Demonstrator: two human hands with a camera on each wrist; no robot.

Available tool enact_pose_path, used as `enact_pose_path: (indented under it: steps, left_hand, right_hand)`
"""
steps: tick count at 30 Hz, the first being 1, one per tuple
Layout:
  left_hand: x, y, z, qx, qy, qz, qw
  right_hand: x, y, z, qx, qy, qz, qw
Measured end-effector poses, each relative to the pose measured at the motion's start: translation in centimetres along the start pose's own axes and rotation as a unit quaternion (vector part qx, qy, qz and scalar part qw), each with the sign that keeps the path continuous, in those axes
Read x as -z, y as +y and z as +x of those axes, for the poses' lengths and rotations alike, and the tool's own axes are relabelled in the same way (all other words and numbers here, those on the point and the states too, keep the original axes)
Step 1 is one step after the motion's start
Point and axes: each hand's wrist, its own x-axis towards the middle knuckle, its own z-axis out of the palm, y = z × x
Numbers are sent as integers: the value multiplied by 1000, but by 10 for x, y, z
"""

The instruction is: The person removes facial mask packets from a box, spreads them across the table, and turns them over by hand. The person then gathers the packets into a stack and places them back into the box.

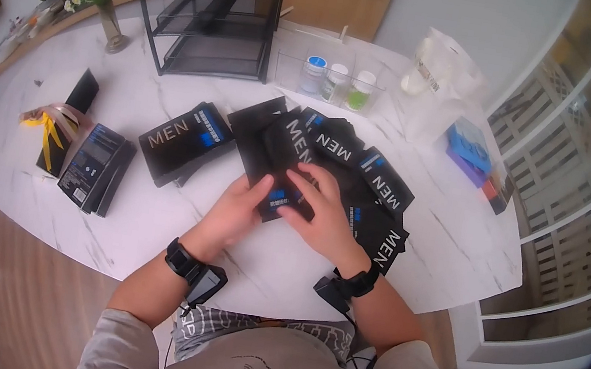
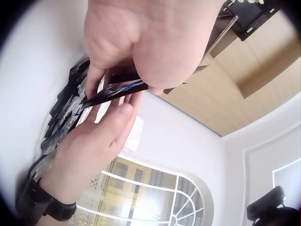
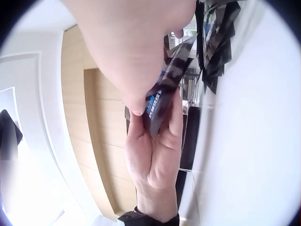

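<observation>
A flat black packet (image 1: 277, 195) with MEN and blue lettering is held between both hands, tilted up off the table. My left hand (image 1: 236, 210) grips its left edge, thumb on the face towards me; in the right wrist view its fingers lie behind the packet (image 3: 160, 103). My right hand (image 1: 322, 208) holds the opposite side, fingers spread over the face. Fanned out beneath and to the right lie several similar black packets (image 1: 386, 187). Another small stack of MEN packets (image 1: 183, 140) lies left of my hands.
Further left stand black boxes (image 1: 93, 168) beside a yellow ribbon (image 1: 52, 134). At the back are a black tray rack (image 1: 215, 33), a clear bin with bottles (image 1: 335, 82) and a white bag (image 1: 443, 84). Blue and purple packs (image 1: 469, 150) sit near the right edge.
</observation>
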Motion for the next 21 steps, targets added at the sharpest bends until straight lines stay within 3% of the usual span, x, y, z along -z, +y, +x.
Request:
enact_pose_path:
  steps: [2, 5, 7, 8, 11, 12, 15, 16, 21]
  left_hand:
    - [1, -3, 1, -6, 16, 36, 999]
    - [10, -10, 4, -30, 51, 88, 994]
    - [13, -11, 5, -37, 72, 113, 990]
    - [11, -7, 3, -33, 82, 121, 989]
    - [14, -4, 4, -50, 86, 164, 981]
    - [15, -5, 4, -58, 83, 181, 978]
    - [18, -5, 6, -48, 107, 165, 979]
    - [19, -3, 6, -40, 109, 145, 983]
    - [17, 6, 5, -4, 106, 84, 991]
  right_hand:
    - [1, 16, -1, 41, -9, -32, 999]
    - [1, 22, -3, 30, -20, -51, 998]
    - [-2, 16, -2, -49, 47, -6, 998]
    - [2, 6, 3, -35, 98, -25, 994]
    - [8, 6, 5, -181, 83, 179, 963]
    - [-2, 23, 6, -163, 110, 228, 954]
    - [9, 30, 3, -298, 22, 315, 901]
    - [7, 22, 3, -284, 73, 375, 880]
    - [10, 25, 1, -281, 104, 362, 883]
